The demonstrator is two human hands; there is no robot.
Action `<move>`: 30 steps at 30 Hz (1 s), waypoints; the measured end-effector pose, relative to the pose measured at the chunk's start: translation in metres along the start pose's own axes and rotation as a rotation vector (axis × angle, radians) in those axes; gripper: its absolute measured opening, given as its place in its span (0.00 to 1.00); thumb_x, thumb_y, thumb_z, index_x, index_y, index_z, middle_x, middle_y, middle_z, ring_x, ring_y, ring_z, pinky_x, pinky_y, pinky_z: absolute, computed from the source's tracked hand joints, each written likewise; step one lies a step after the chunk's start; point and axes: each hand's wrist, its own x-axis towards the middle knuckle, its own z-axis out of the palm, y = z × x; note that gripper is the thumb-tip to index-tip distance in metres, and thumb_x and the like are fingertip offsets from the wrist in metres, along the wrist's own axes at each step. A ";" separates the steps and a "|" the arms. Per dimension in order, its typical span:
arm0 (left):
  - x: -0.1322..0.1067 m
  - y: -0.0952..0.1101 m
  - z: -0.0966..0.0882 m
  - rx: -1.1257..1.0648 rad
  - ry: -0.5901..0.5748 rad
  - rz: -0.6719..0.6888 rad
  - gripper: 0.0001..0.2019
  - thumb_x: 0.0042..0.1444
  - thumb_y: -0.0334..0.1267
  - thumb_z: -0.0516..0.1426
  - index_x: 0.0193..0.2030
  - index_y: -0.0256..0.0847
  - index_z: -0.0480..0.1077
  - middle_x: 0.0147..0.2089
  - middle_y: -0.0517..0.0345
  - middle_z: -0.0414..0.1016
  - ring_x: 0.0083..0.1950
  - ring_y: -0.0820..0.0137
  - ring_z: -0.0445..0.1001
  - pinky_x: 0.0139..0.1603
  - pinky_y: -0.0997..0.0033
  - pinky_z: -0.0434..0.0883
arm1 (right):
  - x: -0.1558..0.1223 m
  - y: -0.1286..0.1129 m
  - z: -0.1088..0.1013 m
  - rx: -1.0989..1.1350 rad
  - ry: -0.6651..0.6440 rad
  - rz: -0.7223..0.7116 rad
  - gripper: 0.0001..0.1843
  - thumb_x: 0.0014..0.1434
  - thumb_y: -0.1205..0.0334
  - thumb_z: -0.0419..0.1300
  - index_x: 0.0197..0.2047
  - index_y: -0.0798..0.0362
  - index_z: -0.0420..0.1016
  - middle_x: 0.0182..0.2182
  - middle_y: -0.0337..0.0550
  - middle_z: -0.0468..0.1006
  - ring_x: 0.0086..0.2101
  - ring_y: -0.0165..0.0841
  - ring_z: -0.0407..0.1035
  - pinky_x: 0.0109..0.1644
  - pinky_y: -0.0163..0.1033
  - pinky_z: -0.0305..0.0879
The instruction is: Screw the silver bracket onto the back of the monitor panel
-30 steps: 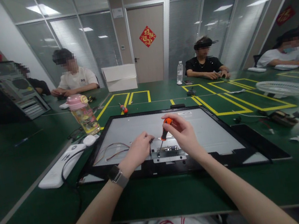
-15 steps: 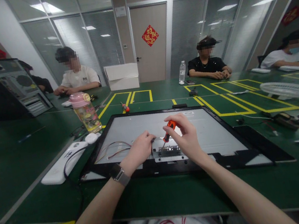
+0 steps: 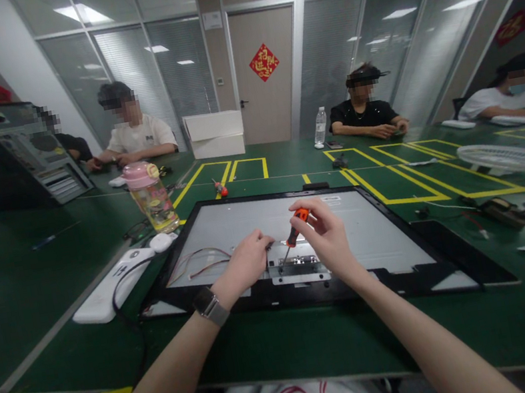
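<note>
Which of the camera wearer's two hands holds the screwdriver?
The right hand: it grips the screwdriver by the handle. The left hand, a watch on its wrist, is by the left end of the metal bracket.

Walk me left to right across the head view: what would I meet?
Black boxy computer case, pink-lidded clear plastic bottle, white rectangular box, orange-and-black screwdriver, slim clear water bottle, white oval racket-like object.
</note>
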 end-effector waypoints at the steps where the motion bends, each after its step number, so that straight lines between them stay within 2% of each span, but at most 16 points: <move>1: 0.000 0.000 0.000 -0.002 0.000 0.001 0.20 0.61 0.25 0.45 0.53 0.39 0.71 0.45 0.51 0.69 0.45 0.66 0.72 0.51 0.66 0.69 | 0.000 -0.002 -0.001 0.013 -0.023 0.010 0.06 0.61 0.62 0.60 0.42 0.46 0.76 0.37 0.41 0.70 0.36 0.31 0.69 0.39 0.39 0.68; 6: 0.000 0.001 0.000 -0.006 -0.008 -0.004 0.19 0.61 0.25 0.45 0.53 0.38 0.71 0.45 0.50 0.69 0.44 0.66 0.72 0.50 0.66 0.69 | 0.001 -0.004 -0.003 0.081 -0.127 0.055 0.12 0.65 0.61 0.54 0.49 0.45 0.75 0.38 0.42 0.75 0.38 0.33 0.72 0.42 0.41 0.70; 11: 0.000 0.002 0.000 0.006 -0.003 -0.002 0.19 0.62 0.26 0.45 0.53 0.39 0.71 0.45 0.51 0.69 0.44 0.67 0.72 0.50 0.67 0.69 | -0.001 0.003 -0.003 -0.066 -0.002 -0.057 0.06 0.60 0.62 0.61 0.42 0.46 0.76 0.35 0.41 0.71 0.37 0.35 0.68 0.44 0.43 0.68; 15: 0.000 0.000 0.000 0.004 0.001 0.002 0.19 0.62 0.26 0.45 0.53 0.39 0.71 0.45 0.51 0.69 0.43 0.67 0.72 0.50 0.66 0.69 | -0.003 0.003 -0.005 -0.060 -0.169 -0.062 0.16 0.65 0.63 0.53 0.55 0.46 0.70 0.40 0.44 0.75 0.39 0.35 0.71 0.45 0.45 0.70; 17: -0.001 -0.001 0.001 -0.005 0.007 0.007 0.19 0.61 0.26 0.45 0.53 0.39 0.71 0.45 0.51 0.69 0.43 0.66 0.72 0.50 0.66 0.69 | -0.003 0.003 -0.005 -0.069 -0.195 -0.070 0.20 0.66 0.64 0.51 0.60 0.47 0.67 0.42 0.45 0.77 0.40 0.35 0.73 0.45 0.45 0.71; 19: -0.001 0.000 0.000 -0.012 0.012 0.011 0.19 0.62 0.26 0.45 0.53 0.39 0.71 0.45 0.50 0.69 0.44 0.66 0.72 0.50 0.65 0.69 | -0.003 0.004 -0.003 -0.126 -0.146 -0.108 0.20 0.64 0.64 0.53 0.59 0.47 0.68 0.41 0.45 0.78 0.39 0.35 0.73 0.46 0.45 0.71; 24: -0.001 0.001 -0.001 0.010 -0.001 -0.003 0.19 0.63 0.26 0.45 0.54 0.38 0.71 0.47 0.49 0.70 0.45 0.66 0.72 0.50 0.65 0.70 | -0.002 0.005 -0.005 -0.231 0.079 -0.140 0.20 0.61 0.62 0.60 0.56 0.46 0.71 0.41 0.43 0.77 0.37 0.34 0.72 0.43 0.43 0.71; 27: -0.001 0.000 0.000 0.010 0.003 0.000 0.19 0.62 0.26 0.46 0.53 0.39 0.72 0.47 0.50 0.70 0.46 0.66 0.72 0.51 0.66 0.70 | 0.000 0.005 -0.011 -0.271 0.196 -0.155 0.18 0.61 0.62 0.60 0.55 0.47 0.71 0.39 0.43 0.76 0.36 0.34 0.70 0.43 0.43 0.70; 30: 0.000 0.000 0.000 -0.001 0.004 0.003 0.19 0.63 0.26 0.46 0.54 0.38 0.71 0.47 0.50 0.70 0.47 0.67 0.73 0.52 0.67 0.69 | 0.003 0.006 -0.016 -0.326 0.259 -0.185 0.16 0.61 0.63 0.59 0.53 0.48 0.72 0.38 0.42 0.74 0.35 0.34 0.69 0.41 0.42 0.69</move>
